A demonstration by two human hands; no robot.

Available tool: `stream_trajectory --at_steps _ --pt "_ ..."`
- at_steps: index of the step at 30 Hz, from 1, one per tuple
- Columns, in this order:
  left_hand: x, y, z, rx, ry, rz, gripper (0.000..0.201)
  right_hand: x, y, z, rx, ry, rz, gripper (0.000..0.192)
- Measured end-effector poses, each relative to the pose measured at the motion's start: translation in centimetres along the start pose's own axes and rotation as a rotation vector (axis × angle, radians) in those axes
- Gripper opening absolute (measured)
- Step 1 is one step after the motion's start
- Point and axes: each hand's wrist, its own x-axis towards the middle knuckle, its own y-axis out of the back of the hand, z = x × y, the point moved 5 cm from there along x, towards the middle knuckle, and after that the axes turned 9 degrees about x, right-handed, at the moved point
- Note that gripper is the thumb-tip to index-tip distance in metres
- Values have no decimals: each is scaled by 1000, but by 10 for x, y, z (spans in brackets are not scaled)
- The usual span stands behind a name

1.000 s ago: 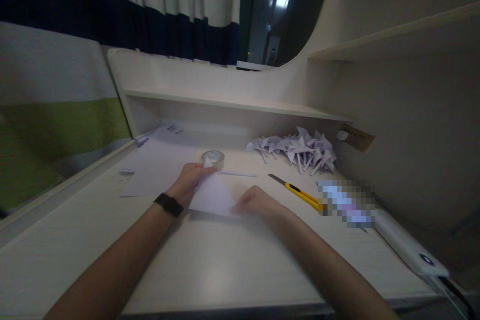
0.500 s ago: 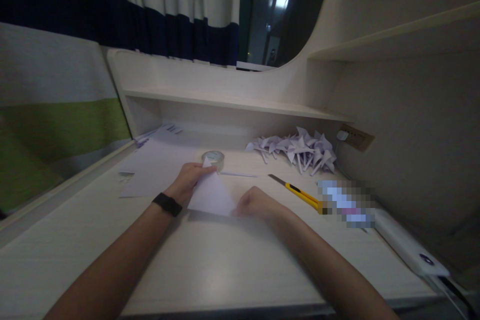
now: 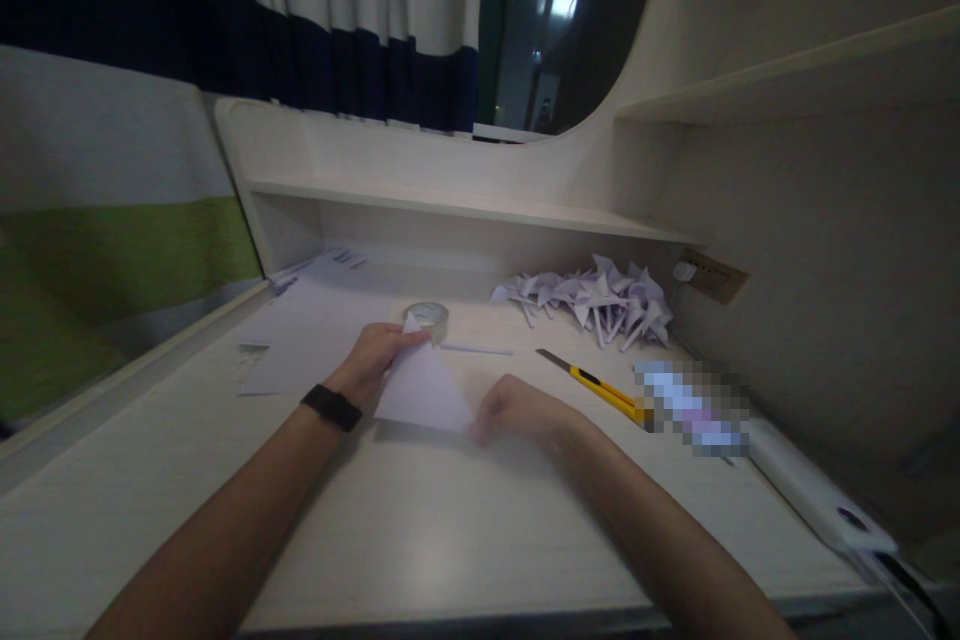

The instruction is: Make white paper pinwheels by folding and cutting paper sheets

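Observation:
A white sheet of paper folded to a triangle is held just above the desk. My left hand, with a dark band on its wrist, pinches it near the top corner, thumb on the front. At the lower right corner my right hand has its fingers closed on the paper's edge; the fingertips are partly hidden and blurred. Right behind the paper lies a roll of clear tape. Beside the roll is a thin white paper stick.
Paper pinwheels lie heaped at the back right. A yellow utility knife, blade out, lies right of my right hand. White sheets spread at left. A blurred-out object and a white power strip line the right side.
Almost nothing differs. Both hands keep their hold on the folded paper, with only a slight shift of the left wrist and right fingers.

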Motion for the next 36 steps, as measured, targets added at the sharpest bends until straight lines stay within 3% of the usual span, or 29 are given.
stream_trajectory --at_steps 7,9,12,14,17,19,22,26,28,30,33,36 --pt "0 14 7 -91 -21 79 32 -12 24 4 10 -51 -100 20" --pt "-1 19 8 -117 -21 85 33 -13 39 6 28 -11 -4 21" --pt "-2 14 5 -139 -11 73 32 -11 58 7 93 78 263 29" --pt "-4 1 -1 -153 -4 63 32 -6 56 6 165 144 366 38" --pt "-9 -21 -10 -173 5 50 34 7 30 6 283 193 300 50" --pt "-11 -33 -12 -167 3 26 35 12 19 7 305 169 321 50" --pt "-12 -37 -9 -151 -26 -24 35 11 17 10 304 82 371 44" --pt "-9 -21 9 -164 -169 -132 37 -1 25 8 249 -24 213 36" --pt "-12 -18 19 -2 -234 -223 31 -6 24 5 151 -24 80 33" --pt "-20 -26 25 239 -302 -408 28 -9 20 3 73 -22 -28 32" --pt "-37 -49 23 559 -399 -717 30 -8 13 3 -5 -14 -90 32" --pt "-44 -65 13 726 -489 -810 33 -5 8 3 -73 -3 -111 31"
